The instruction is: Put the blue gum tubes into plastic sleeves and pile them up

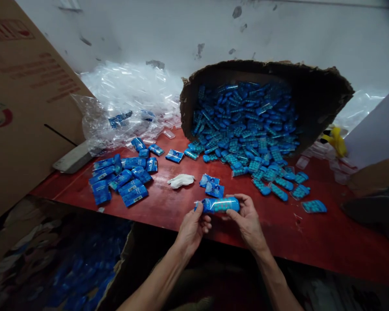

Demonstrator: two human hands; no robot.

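Above the table's near edge, my two hands hold a clear-and-blue pack of small turquoise balls (226, 204) lying level between them. My left hand (192, 228) pinches its left end, where dark blue printed film or card shows; whether that is a separate piece I cannot tell. My right hand (249, 221) grips the rounded blue right end between thumb and fingers. Just beyond the pack lie two flat blue printed packets (214, 189). A crumpled white cloth or glove (181, 181) rests to their left.
A torn cardboard box (324, 116) on its side spills similar blue packs (246, 125) onto the red table (311, 235). Several blue printed packets (132, 192) lie at left. Clear plastic (132, 86) is heaped behind. A large carton (29, 99) stands left; blue items fill a container below.
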